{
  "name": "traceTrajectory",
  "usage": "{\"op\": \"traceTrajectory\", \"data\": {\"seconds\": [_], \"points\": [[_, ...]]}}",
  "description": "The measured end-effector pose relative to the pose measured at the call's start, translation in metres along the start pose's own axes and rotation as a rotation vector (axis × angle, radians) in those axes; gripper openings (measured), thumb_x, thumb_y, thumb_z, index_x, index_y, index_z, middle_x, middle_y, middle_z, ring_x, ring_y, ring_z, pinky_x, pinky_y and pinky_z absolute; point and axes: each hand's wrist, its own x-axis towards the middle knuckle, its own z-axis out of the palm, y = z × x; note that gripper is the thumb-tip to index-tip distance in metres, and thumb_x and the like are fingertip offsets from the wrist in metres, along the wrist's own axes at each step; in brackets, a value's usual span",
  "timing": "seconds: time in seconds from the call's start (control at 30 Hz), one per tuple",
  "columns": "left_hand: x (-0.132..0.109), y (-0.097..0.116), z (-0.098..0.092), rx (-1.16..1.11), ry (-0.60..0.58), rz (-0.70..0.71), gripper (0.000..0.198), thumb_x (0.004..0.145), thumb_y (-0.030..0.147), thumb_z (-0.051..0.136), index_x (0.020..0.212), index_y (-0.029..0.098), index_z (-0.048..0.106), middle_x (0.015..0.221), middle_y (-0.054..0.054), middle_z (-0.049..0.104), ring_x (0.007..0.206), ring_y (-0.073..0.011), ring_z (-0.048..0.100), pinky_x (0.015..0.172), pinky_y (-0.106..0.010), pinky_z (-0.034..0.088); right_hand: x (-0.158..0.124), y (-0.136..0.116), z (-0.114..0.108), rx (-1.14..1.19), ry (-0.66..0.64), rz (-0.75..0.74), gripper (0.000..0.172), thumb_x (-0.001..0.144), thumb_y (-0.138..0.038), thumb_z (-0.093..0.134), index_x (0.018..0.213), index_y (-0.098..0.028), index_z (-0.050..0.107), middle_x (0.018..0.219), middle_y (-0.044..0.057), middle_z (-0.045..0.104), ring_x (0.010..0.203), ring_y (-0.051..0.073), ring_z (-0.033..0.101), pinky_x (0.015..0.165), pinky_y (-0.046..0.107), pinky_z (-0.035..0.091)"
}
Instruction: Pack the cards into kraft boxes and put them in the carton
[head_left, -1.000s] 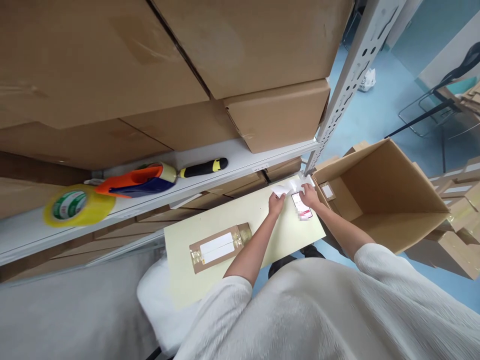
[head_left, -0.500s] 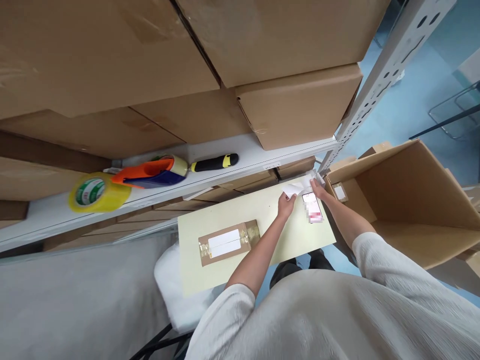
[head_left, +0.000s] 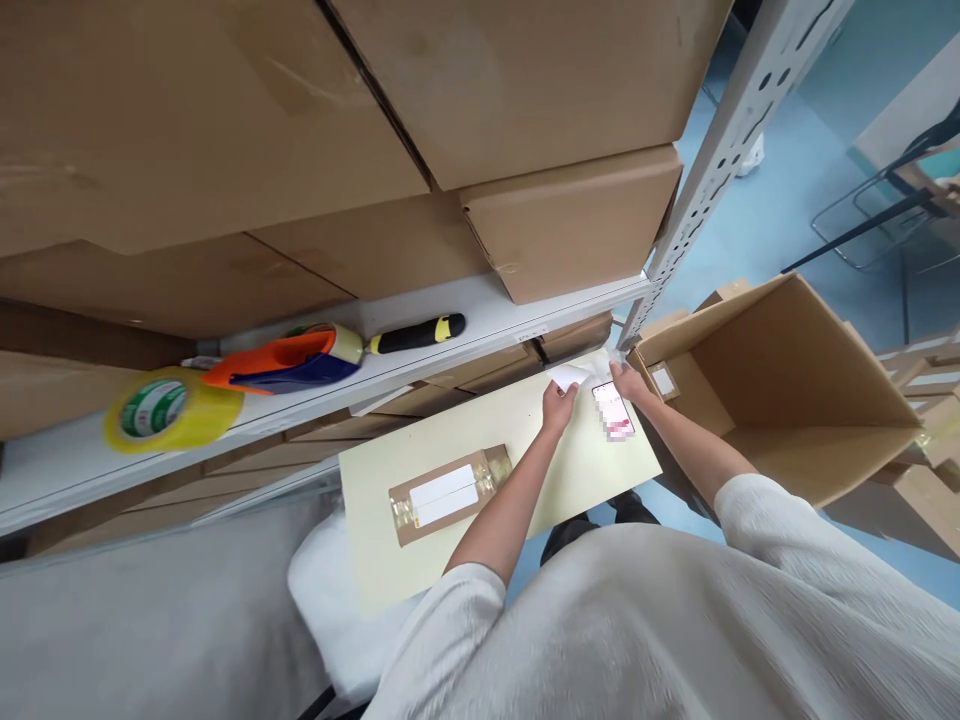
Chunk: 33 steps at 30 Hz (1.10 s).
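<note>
My left hand [head_left: 558,407] and my right hand [head_left: 627,381] are both closed on a white slip of paper [head_left: 571,376] at the far right corner of a pale yellow board [head_left: 480,440]. A phone [head_left: 613,410] with a lit screen lies on the board just under my right hand. Further left on the board rests a flat brown parcel [head_left: 446,494] with a white label, taped at both ends; neither hand touches it.
A white shelf [head_left: 480,320] holds a yellow tape roll [head_left: 161,410], an orange tape dispenser [head_left: 281,358] and a black-and-yellow handled tool [head_left: 416,333]. Large cartons [head_left: 570,225] are stacked above. An open carton [head_left: 780,390] stands right, beside the perforated shelf post [head_left: 705,170].
Both hands stay at the paper by the phone. The left hand has lifted its edge slightly. The camera view has shifted a little.
</note>
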Motion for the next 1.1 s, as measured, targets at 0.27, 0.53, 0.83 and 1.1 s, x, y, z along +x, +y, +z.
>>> {"op": "traceTrajectory", "data": {"seconds": [0.27,0.53,0.83,1.1], "points": [[-0.006,-0.004,-0.004,-0.004,0.022,0.017,0.020,0.084,0.036,0.079,0.093,0.021,0.070,0.083,-0.001,0.070,0.081,-0.0204,0.064,0.080,-0.032,0.050,-0.019,-0.013,0.019,-0.326,0.025,-0.431,0.052,0.107,-0.043,0.050,0.154,-0.023,0.061,0.173,0.016,0.046,0.159,0.042,0.036,0.129,0.061,0.031],[-0.010,-0.004,-0.010,-0.012,0.010,0.026,0.024,0.081,0.038,0.081,0.095,0.020,0.072,0.086,-0.003,0.073,0.085,-0.0210,0.066,0.083,-0.034,0.053,-0.043,-0.011,0.029,-0.264,0.055,-0.561,0.054,0.099,-0.031,0.063,0.152,-0.021,0.060,0.164,0.017,0.053,0.149,0.038,0.047,0.124,0.055,0.037],[-0.037,0.017,-0.004,-0.214,-0.039,-0.077,0.040,0.079,0.045,0.085,0.107,0.021,0.070,0.103,-0.008,0.074,0.097,-0.0211,0.070,0.086,-0.035,0.058,-0.085,-0.026,0.014,-0.061,0.261,-0.703,0.033,0.100,-0.029,0.062,0.133,-0.022,0.063,0.137,0.015,0.063,0.130,0.035,0.056,0.109,0.047,0.046],[-0.083,0.010,-0.031,-0.237,0.257,-0.032,0.085,0.083,0.035,0.086,0.156,0.034,0.043,0.155,-0.014,0.053,0.133,-0.0260,0.064,0.104,-0.036,0.056,-0.101,-0.050,0.001,-0.053,0.119,-0.885,0.018,0.093,-0.019,0.054,0.104,-0.024,0.067,0.106,0.009,0.072,0.105,0.029,0.064,0.099,0.042,0.048]]}}
